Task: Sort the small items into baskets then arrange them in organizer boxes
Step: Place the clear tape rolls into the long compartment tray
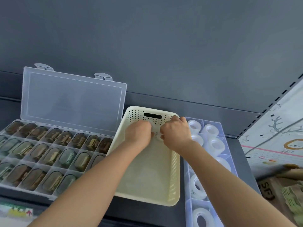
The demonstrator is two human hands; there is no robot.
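Note:
A cream perforated basket [147,177] lies on the dark shelf between two organizer boxes. Both my hands reach into its far end. My left hand [139,133] and my right hand [176,132] have curled fingers around clear tape rolls [156,131] bunched between them. The rest of the basket floor is bare. To the right, a clear organizer box [211,163] holds several clear tape rolls in its compartments. To the left, an open organizer box [49,154] holds several brown-green oval items, one per compartment.
The left box's clear lid [73,99] stands upright against the grey back wall. A play mat with drawings [278,136] and a cardboard box [282,190] lie at the right. A colourful card [16,212] sits at the bottom left.

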